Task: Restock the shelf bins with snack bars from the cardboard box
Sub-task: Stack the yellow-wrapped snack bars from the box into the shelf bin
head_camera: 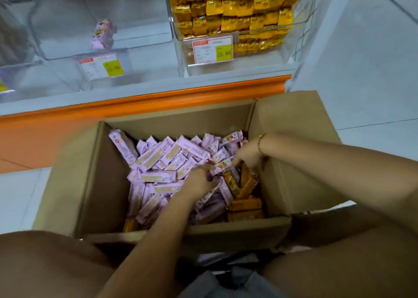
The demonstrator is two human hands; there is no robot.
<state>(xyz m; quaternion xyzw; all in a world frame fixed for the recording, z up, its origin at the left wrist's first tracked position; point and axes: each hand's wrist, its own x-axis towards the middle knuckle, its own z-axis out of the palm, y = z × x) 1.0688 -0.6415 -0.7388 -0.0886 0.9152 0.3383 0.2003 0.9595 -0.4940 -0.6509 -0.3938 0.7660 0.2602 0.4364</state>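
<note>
Head view: the cardboard box sits open on the floor at the centre of the frame, its flaps folded out, against the orange shelf edge. It is filled with loose pink snack bars, with a few orange bars stacked toward 4 o'clock inside it. Both arms reach in from 6 o'clock. The left hand is sunk among the pink snack bars near the middle of the box, its fingers curled round some of them. The right hand, with a gold bracelet at the wrist, is just beside it toward 2 o'clock, its fingertips bent down and pinching bars in the same cluster; motion blur hides how many. On the shelf, the clear bin at 11 o'clock holds a single pink bar standing upright, and the bin at 1 o'clock is packed with yellow packets. A price tag hangs on the front of that bin.
</note>
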